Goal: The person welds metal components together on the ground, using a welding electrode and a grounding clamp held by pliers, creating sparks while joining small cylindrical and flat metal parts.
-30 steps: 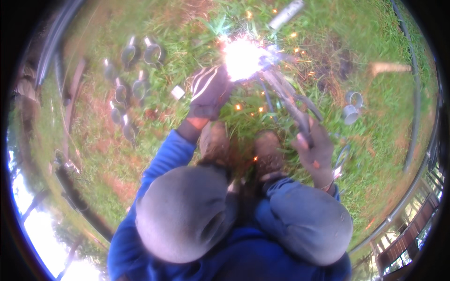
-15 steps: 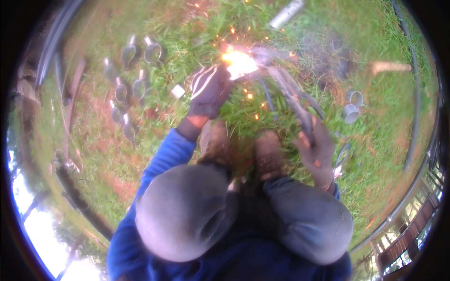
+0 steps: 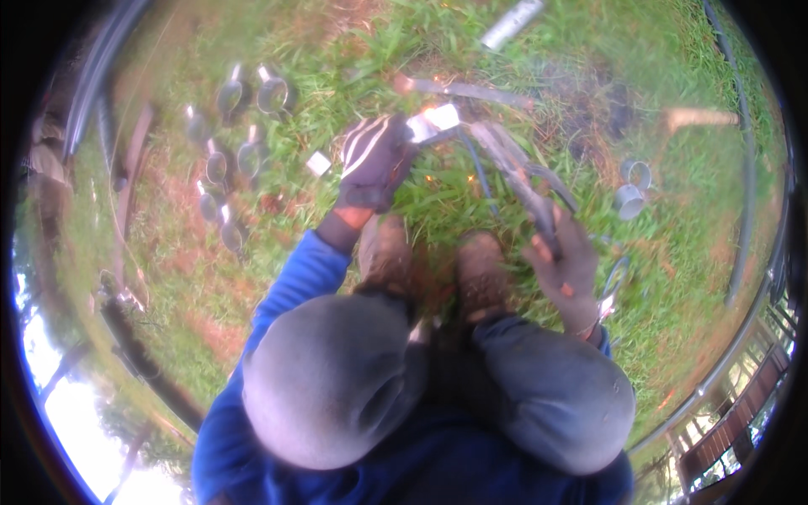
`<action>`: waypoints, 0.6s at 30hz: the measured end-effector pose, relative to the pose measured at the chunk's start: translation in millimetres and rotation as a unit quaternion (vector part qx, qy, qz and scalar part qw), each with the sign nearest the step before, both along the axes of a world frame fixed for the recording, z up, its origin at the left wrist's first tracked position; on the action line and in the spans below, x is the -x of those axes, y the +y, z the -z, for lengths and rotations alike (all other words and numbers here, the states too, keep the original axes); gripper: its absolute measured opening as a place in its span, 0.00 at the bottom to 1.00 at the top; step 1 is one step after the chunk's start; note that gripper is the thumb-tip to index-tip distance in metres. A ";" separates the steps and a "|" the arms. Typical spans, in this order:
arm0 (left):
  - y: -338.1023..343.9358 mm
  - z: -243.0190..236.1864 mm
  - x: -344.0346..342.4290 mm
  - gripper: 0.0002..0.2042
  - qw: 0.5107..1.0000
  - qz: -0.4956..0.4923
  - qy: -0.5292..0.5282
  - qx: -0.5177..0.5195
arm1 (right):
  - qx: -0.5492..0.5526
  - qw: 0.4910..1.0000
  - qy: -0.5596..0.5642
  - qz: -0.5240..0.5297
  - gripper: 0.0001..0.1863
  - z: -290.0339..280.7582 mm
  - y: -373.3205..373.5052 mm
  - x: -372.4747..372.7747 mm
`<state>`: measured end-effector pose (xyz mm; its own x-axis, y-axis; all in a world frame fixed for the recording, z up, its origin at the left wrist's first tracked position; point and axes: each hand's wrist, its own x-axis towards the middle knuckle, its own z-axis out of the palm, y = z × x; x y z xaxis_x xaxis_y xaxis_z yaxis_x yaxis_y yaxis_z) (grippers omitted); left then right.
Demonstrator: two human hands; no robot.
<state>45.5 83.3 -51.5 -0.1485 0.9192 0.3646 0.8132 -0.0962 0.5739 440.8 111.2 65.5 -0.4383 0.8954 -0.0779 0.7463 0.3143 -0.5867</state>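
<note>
My left hand (image 3: 374, 160), in a dark glove with white stripes, is closed on a small pale metal piece (image 3: 425, 126) above the grass. A bright glow sits at the piece's right end. My right hand (image 3: 566, 261) grips a dark welding electrode holder (image 3: 518, 172); its jaws reach up and left towards the metal piece, and I cannot tell whether they touch it. A thin blue rod or cable (image 3: 478, 168) lies just below them. Past the metal piece, a flat metal bar (image 3: 471, 91) rests on the grass, reddish at its left end.
Several grey metal cups with short tabs (image 3: 273, 94) stand at the left; two more cups (image 3: 629, 202) lie at the right. A metal tube (image 3: 512, 23) is at the far side, a wooden stick (image 3: 703, 120) far right. A small white square (image 3: 318, 163) lies beside my left hand.
The large bright arc and most flying sparks have died down to a small glow, so the metal piece and bar show clearly. Both hands are nearly where they were.
</note>
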 end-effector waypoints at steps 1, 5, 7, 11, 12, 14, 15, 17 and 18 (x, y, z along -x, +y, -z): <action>0.2 4.9 1.1 0.27 1.000 0.004 0.004 -0.016 | -0.007 1.000 -0.001 -0.006 0.48 0.1 0.1 -0.5; 0.2 21.5 3.6 0.28 0.984 0.027 -0.175 -0.019 | -0.006 1.000 -0.001 -0.007 0.46 1.8 0.3 -1.3; 0.1 24.7 2.5 0.28 0.983 0.002 -0.182 -0.009 | -0.014 1.000 0.005 -0.005 0.42 3.3 0.0 -0.8; 0.8 19.2 0.9 0.29 0.999 0.005 -0.022 -0.049 | -0.034 0.999 0.008 -0.007 0.35 4.5 -0.8 -0.7; 1.4 16.4 0.8 0.29 0.999 0.012 -0.012 -0.049 | -0.034 0.999 0.009 -0.006 0.34 4.2 -0.6 -0.9; 3.8 10.9 -1.1 0.30 0.999 -0.001 -0.015 -0.050 | -0.013 1.000 0.002 -0.007 0.42 3.4 0.2 -1.4; 4.9 8.1 -2.2 0.30 0.999 -0.001 -0.016 -0.050 | 0.004 1.000 0.003 -0.001 0.46 2.9 0.8 -1.4; 4.9 2.1 -2.8 0.29 0.999 0.006 -0.014 -0.041 | -0.009 1.000 0.001 -0.016 0.47 2.2 2.1 -0.8; 4.8 -0.6 -2.9 0.29 0.999 0.009 -0.013 -0.037 | -0.013 1.000 0.000 -0.021 0.47 2.0 2.7 -0.3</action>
<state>48.5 88.2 -50.9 -0.1420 0.8926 0.4278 0.7956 -0.1542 0.5858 441.1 113.9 63.5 -0.4765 0.8775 -0.0547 0.7313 0.3611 -0.5787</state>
